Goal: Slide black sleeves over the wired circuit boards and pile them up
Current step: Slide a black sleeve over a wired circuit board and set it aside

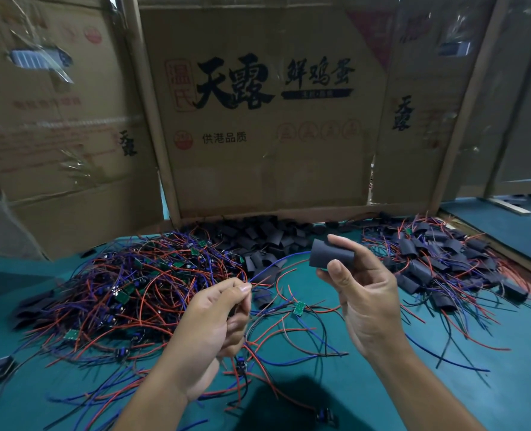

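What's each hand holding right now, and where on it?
Right hand pinches a black sleeve across its middle. Left hand pinches wires at its fingertips, partway along them.

A teal worktop (382, 384) carried a tangled heap of wired circuit boards (127, 284) at left, loose black sleeves (267, 237) at the back, and a pile of sleeved boards (444, 259) at right, with cardboard sheets (267, 119) standing behind.

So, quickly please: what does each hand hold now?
Left hand: pinches the wires between its fingertips.
Right hand: grips a black sleeve.
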The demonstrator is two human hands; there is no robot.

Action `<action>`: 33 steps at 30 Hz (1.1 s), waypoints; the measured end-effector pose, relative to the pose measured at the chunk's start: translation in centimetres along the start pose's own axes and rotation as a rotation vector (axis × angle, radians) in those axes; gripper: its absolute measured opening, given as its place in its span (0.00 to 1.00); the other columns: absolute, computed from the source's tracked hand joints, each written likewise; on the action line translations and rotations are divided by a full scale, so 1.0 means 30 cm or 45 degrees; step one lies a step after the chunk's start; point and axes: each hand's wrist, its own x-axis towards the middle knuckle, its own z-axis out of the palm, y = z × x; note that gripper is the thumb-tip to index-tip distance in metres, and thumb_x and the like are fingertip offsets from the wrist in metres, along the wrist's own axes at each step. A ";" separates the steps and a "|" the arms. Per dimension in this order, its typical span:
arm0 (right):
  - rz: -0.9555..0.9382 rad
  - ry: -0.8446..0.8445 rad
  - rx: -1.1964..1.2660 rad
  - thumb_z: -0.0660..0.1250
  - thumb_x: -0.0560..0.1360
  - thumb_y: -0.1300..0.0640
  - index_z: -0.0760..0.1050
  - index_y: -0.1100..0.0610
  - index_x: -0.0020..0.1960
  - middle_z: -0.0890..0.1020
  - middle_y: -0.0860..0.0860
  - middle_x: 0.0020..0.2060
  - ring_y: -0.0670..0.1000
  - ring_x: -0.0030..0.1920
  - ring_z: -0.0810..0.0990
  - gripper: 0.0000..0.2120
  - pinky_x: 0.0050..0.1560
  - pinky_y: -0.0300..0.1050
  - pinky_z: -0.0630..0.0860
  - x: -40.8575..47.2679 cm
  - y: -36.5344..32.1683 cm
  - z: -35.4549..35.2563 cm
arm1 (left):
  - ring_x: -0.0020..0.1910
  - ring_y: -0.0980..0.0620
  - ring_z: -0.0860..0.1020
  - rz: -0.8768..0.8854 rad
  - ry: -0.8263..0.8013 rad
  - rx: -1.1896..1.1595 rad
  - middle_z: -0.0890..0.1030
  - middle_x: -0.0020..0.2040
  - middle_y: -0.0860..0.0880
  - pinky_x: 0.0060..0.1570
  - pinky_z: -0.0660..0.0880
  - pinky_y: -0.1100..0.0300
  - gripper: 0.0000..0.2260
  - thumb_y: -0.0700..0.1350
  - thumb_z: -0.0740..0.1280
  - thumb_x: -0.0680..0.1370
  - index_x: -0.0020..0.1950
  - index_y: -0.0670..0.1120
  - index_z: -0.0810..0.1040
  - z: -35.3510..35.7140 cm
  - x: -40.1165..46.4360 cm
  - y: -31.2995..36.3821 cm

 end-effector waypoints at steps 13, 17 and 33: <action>0.290 -0.344 -0.018 0.81 0.63 0.46 0.82 0.56 0.55 0.81 0.55 0.40 0.50 0.34 0.76 0.25 0.37 0.40 0.75 -0.030 0.028 0.020 | 0.25 0.54 0.53 0.007 -0.088 0.113 0.61 0.28 0.48 0.26 0.49 0.63 0.13 0.44 0.60 0.81 0.37 0.46 0.73 0.018 -0.004 0.002; 0.405 -0.348 0.056 0.80 0.64 0.49 0.82 0.56 0.50 0.79 0.55 0.37 0.50 0.32 0.70 0.18 0.31 0.41 0.68 -0.064 0.057 0.051 | 0.26 0.53 0.58 -0.017 -0.118 -0.007 0.68 0.32 0.46 0.27 0.51 0.63 0.09 0.47 0.54 0.82 0.48 0.46 0.72 0.046 -0.007 -0.018; 0.479 0.051 -0.239 0.61 0.80 0.62 0.81 0.54 0.41 0.73 0.51 0.29 0.49 0.26 0.63 0.13 0.26 0.39 0.56 -0.047 0.072 0.052 | 0.35 0.50 0.78 0.024 -0.083 0.246 0.81 0.36 0.46 0.38 0.77 0.60 0.03 0.38 0.69 0.78 0.49 0.40 0.76 0.068 0.026 -0.108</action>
